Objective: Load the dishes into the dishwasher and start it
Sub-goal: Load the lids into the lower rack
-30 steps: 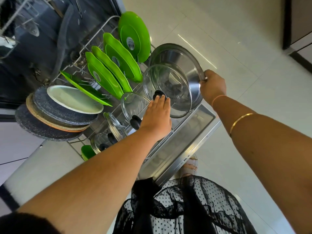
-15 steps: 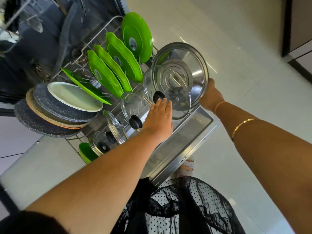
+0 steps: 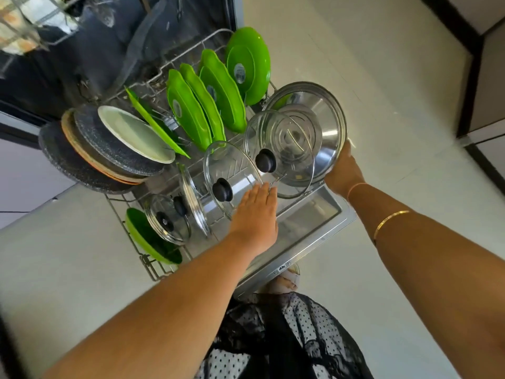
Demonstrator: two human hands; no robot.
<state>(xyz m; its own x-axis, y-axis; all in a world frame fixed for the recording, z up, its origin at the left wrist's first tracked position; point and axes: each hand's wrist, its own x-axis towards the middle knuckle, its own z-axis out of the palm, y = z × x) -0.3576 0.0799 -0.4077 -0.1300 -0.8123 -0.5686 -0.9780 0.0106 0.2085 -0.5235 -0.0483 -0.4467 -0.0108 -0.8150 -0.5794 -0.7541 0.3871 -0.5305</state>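
Loading step, I'd say: my right hand [image 3: 344,173] grips the steel bowl [image 3: 325,116] by its rim, on edge at the lower rack [image 3: 153,272] end, behind 1 glass lid [image 3: 287,154]. Meanwhile my left hand [image 3: 257,212] sits straight-fingered by the lids. Next, probably seat it and let go gently.

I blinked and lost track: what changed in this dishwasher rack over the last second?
The left hand came off the knob of the big glass lid and drew back toward the person, fingers straight. The right hand slid down the rim of the steel bowl, tipping it more upright behind that lid. The green plates, pans and other lids stayed put.
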